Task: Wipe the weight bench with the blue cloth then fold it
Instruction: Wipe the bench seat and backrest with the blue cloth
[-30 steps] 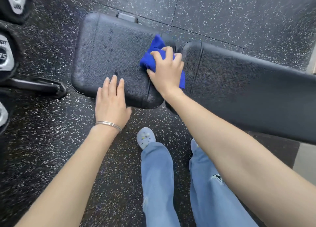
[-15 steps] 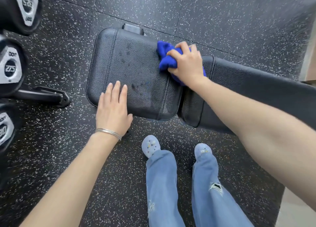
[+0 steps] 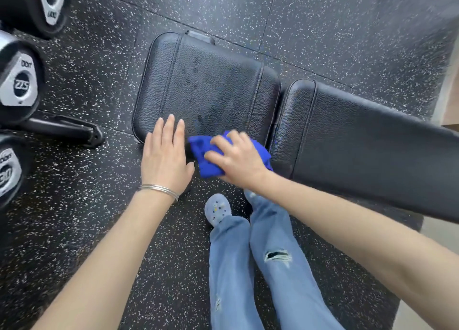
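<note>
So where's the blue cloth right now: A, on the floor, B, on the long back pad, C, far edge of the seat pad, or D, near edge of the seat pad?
D: the right hand holds the blue cloth at the seat pad's near edge, beside the left hand.

Setting: gym, weights area. Evidence: black speckled rubber floor tiles, numbered dumbbells racked at left, black padded weight bench with stitched seams.

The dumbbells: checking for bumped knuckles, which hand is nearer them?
Left. The left hand lies flat on the seat pad at its near edge, toward the dumbbells; the right hand, gripping the blue cloth, is farther along, beside the back pad.
</note>
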A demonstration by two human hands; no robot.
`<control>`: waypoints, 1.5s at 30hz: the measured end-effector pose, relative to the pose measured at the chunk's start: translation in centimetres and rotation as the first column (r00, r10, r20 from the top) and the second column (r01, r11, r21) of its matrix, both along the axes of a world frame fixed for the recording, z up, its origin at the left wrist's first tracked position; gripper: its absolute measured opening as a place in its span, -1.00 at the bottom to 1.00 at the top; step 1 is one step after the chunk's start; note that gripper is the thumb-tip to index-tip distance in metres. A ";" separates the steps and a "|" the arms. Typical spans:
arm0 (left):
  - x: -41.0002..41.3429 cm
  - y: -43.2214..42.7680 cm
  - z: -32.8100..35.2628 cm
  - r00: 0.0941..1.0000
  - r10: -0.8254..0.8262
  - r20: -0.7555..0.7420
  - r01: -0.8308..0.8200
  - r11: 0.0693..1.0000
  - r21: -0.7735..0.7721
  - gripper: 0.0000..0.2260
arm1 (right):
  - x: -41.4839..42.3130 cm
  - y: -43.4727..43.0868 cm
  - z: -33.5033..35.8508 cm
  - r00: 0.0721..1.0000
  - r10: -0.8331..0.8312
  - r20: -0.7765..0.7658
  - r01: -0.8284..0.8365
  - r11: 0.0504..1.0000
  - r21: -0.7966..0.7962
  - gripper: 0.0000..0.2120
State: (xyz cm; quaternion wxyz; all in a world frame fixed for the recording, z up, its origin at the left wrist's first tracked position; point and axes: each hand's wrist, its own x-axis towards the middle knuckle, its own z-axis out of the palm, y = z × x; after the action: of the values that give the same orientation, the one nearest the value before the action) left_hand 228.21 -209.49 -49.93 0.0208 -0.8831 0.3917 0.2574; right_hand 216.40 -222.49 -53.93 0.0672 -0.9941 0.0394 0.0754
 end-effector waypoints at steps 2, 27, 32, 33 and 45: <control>-0.1 0.6 0.0 1.000 0.002 0.004 -0.002 1.000 0.021 -0.22 | -0.1 -0.6 0.1 0.992 0.128 0.009 -0.129 0.992 0.007 -0.86; 4.8 1.6 0.8 0.969 0.249 0.007 -0.249 0.967 0.054 -0.21 | 9.2 -3.8 0.1 0.932 0.347 -0.110 -0.349 0.937 -0.002 -0.73; 5.0 1.5 0.6 0.967 0.256 0.009 -0.256 0.964 0.074 -0.21 | 17.4 -10.0 0.2 0.954 -0.276 -0.121 0.278 0.961 0.002 -0.64; 5.0 1.4 0.5 0.964 0.266 0.004 -0.266 0.962 0.066 -0.21 | 18.9 -10.9 0.3 0.919 -0.369 -0.139 0.378 0.925 0.038 -0.64; 4.8 4.4 0.3 0.912 0.409 -0.019 -0.405 0.909 0.094 -0.20 | 16.2 -2.6 0.2 0.980 0.135 -0.147 -0.125 0.989 0.077 -0.58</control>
State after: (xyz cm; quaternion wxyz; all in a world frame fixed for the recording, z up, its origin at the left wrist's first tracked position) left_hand 232.99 -205.08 -49.68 -0.0019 -0.9385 0.1877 0.2899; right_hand 232.61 -225.10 -53.70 0.0923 -0.9831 -0.0233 0.1563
